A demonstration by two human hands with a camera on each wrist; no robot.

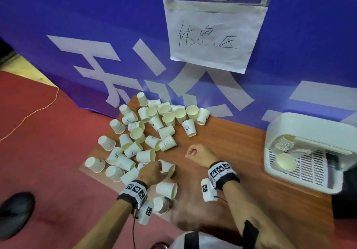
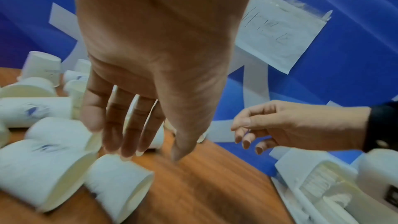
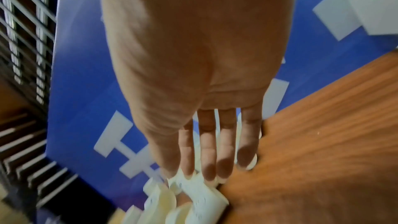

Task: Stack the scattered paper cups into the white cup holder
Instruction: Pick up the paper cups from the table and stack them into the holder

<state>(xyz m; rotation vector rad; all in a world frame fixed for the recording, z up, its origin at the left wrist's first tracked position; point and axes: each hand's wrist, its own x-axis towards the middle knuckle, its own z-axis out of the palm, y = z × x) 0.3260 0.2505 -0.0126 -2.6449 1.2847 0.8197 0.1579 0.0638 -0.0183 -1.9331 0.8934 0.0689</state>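
Here, the left hand reaches over a paper cup lying on its side. The left wrist view shows its fingers straight and spread, tips at the cup's wall and thumb apart, with nothing clasped. At its 2 o'clock the right hand hovers above bare wood with fingers loosely curled and holds nothing.

The scattered cups spread from the left hand toward 11 and 12 o'clock, most of them tipped over and a few upright. Several carry a small blue printed logo too blurred to read, and one cup shows a dark "%"-like mark. Both wrists wear bands of black-and-white square codes.

The white cup holder sits at 3 o'clock on the table, well apart from the pile. A nested stack of cups lies in its slot and a single cup sits on its slatted tray. Open wood lies between pile and holder — the right hand is over it.

At the table's 9 o'clock edge an outer cup sits right on the brink above the red carpet. At 12 o'clock the cups reach the blue backdrop, which bears large white characters cut off by the frame. A taped paper sign — handwritten "休息区" — hangs on it.
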